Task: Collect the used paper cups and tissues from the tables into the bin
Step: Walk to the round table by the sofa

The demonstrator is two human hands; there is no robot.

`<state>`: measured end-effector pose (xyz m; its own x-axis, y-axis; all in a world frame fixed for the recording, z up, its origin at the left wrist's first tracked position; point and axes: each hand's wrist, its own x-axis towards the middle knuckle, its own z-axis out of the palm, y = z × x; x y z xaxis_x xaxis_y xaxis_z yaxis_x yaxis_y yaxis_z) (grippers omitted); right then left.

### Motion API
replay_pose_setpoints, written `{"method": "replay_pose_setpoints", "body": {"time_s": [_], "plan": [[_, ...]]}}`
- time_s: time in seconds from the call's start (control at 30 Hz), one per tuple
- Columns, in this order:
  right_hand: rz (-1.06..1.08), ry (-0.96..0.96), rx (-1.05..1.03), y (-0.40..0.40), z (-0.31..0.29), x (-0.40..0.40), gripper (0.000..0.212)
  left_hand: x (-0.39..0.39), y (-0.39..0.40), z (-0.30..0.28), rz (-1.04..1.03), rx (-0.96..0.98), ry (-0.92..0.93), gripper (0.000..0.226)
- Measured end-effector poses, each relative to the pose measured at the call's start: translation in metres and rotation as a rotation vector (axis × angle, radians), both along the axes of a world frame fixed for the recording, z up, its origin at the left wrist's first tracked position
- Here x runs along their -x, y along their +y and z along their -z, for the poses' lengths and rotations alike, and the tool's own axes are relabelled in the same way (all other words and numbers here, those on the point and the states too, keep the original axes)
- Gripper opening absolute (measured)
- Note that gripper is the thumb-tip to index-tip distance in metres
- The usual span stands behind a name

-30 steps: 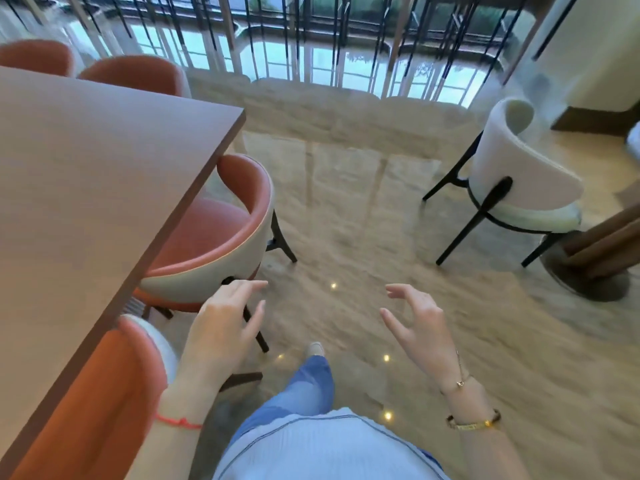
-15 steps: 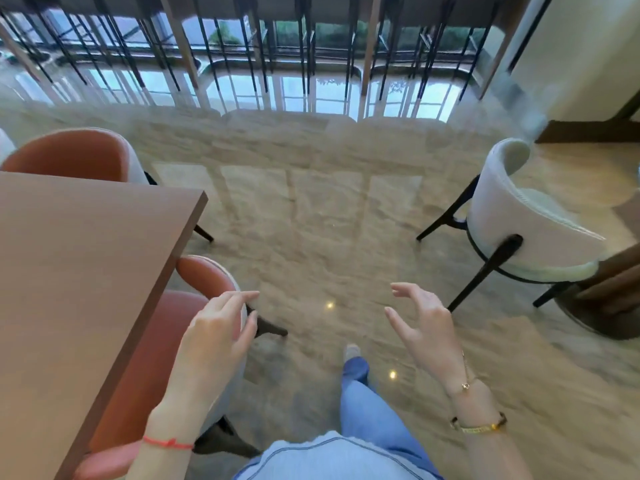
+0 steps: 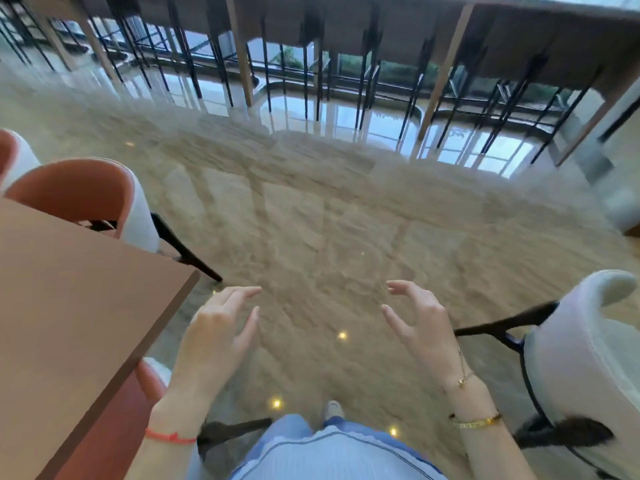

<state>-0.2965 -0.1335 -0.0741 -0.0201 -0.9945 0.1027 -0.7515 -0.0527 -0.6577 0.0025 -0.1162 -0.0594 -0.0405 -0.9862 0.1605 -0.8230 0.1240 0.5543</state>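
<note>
My left hand floats just past the corner of a brown wooden table, palm turned inward, fingers spread and holding nothing. My right hand hangs at the same height over the marble floor, fingers loosely curled apart and also holding nothing. No paper cup, tissue or bin shows in this view. The visible part of the table top is bare.
Orange chairs stand at the table's far side and another is tucked under its near edge. A white chair with black legs is close on my right. Bar stools and a long counter line the windows ahead.
The view has moved forward along the table towards the windows; the table corner and white chair have slid nearer and lower. Both hands keep the same spread pose.
</note>
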Motion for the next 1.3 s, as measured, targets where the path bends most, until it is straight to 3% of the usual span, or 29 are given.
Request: {"method": "replay_pose_setpoints", "body": {"time_s": [0.5,0.77,1.3], "plan": [[-0.276,0.003,-0.019,-0.344,0.023,-0.027,0.034,-0.011,-0.278,0.022,-0.258,0.008,0.023,0.029],[-0.340,0.004,0.027,-0.543,0.009,-0.077,0.031,-0.052,-0.457,0.004,-0.321,0.029,-0.011,0.028],[-0.573,0.033,-0.022,-0.870,0.028,-0.209,0.032,-0.156,-0.723,0.015,-0.548,-0.029,-0.010,0.028]]}}
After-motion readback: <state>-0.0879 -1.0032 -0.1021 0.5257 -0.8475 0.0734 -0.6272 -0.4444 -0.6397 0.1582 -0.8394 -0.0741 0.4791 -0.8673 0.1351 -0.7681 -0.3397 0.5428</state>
